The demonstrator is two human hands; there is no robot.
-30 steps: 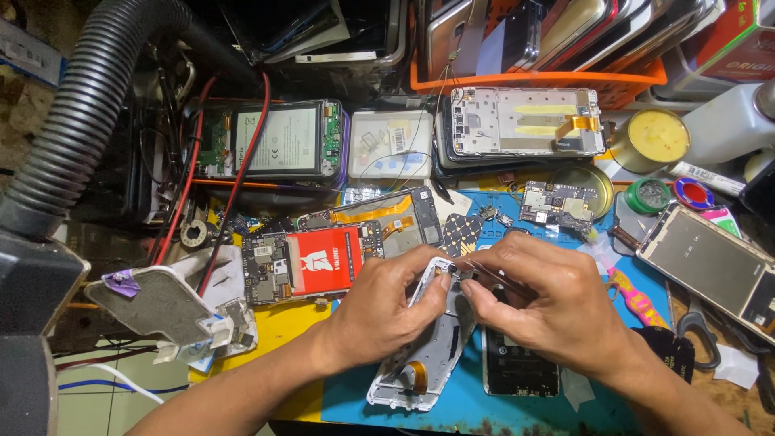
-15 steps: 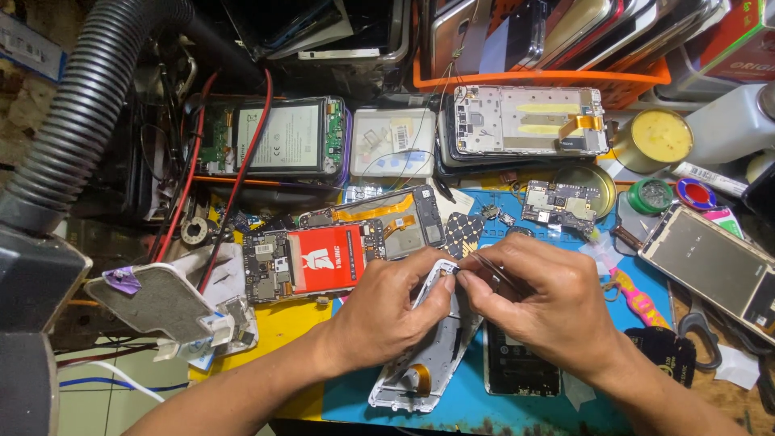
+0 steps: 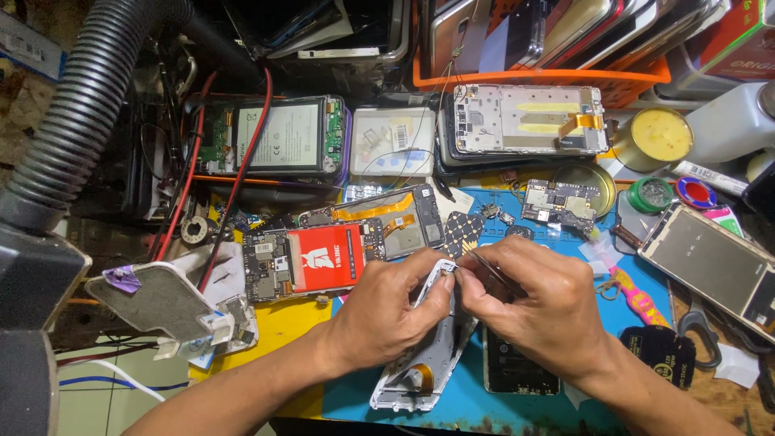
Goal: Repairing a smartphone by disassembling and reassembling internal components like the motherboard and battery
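My left hand [image 3: 383, 311] grips the upper end of a white phone frame [image 3: 420, 367] that lies tilted on the blue work mat [image 3: 468, 396]. My right hand [image 3: 541, 303] holds thin metal tweezers [image 3: 484, 270], whose tips touch the top edge of the frame next to my left thumb. Both hands meet over the frame's top corner. An opened phone with a red battery [image 3: 323, 258] lies just left of my left hand. A dark phone part [image 3: 513, 371] sits on the mat under my right wrist.
A grey ribbed hose [image 3: 89, 113] runs down the left side. Opened phones [image 3: 278, 137] and a frame [image 3: 525, 117] lie at the back, below an orange bin [image 3: 541, 77]. A yellow paste tin [image 3: 655, 137], small round containers [image 3: 650, 194] and a phone screen [image 3: 710, 258] stand at the right.
Both hands stay on the white frame. The right hand with the tweezers has shifted slightly toward the frame's top edge; otherwise little differs.
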